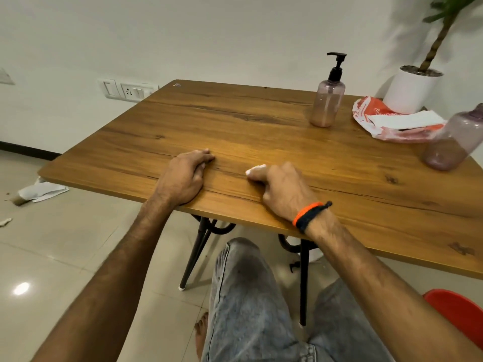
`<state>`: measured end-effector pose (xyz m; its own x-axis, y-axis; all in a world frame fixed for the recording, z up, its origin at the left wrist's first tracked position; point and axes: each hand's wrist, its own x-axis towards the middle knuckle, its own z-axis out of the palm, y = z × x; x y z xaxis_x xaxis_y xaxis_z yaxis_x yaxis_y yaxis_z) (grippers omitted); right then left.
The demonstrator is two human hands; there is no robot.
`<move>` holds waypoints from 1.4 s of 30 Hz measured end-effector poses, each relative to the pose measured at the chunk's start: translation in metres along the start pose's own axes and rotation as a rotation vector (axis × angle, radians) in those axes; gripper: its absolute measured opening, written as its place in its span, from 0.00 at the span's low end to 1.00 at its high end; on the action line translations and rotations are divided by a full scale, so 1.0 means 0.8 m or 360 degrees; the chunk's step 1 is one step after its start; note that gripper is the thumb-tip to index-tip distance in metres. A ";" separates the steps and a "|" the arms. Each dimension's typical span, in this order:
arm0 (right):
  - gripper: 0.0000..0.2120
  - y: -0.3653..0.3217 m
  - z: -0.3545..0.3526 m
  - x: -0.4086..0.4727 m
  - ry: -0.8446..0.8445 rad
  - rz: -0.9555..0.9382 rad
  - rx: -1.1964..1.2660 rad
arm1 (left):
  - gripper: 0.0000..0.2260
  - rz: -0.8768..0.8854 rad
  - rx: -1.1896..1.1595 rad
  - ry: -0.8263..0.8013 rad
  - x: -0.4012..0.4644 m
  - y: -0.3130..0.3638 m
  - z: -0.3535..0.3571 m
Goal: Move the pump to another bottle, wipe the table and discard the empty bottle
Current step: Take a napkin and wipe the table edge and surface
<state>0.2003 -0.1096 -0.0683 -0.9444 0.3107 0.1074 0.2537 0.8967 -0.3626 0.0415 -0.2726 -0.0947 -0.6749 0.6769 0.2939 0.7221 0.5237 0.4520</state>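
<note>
A clear pinkish bottle [326, 105] with a black pump [336, 64] stands upright at the far right of the wooden table [209, 121], partly filled. A second pinkish bottle [453, 142] without a pump stands at the right edge, blurred. My left hand [187, 176] rests on the table near the front edge, fingers curled, with nothing in it. Beside it, my right hand [283, 190], with an orange and black wristband, lies with its fingers curled on a small white tissue wad [255, 169] that shows at the fingertips. Both hands are well short of the bottles.
A folded white tissue [407, 119] lies on an orange and white plastic bag [376, 111] at the far right. Behind it stands a white plant pot [411, 90]. Crumpled paper [41, 192] lies on the tiled floor at the left. A red chair [460, 312] is at the lower right.
</note>
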 end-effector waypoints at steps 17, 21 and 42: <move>0.25 0.001 0.002 0.058 0.0057 -0.0084 -0.0016 | 0.17 -0.0202 0.0006 0.0034 0.004 -0.007 -0.005; 0.26 -0.030 0.022 0.011 -0.0144 -0.0452 -0.0026 | 0.17 -0.0153 0.0016 -0.0006 0.005 -0.012 -0.007; 0.24 -0.058 0.031 -0.006 -0.0260 -0.1022 0.0048 | 0.17 -0.0138 0.0048 0.0020 0.004 -0.009 -0.005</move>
<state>0.1881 -0.1608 -0.0746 -0.9263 -0.3363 0.1701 -0.3737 0.8780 -0.2992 0.0337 -0.2764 -0.0937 -0.7369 0.6219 0.2651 0.6649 0.5956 0.4508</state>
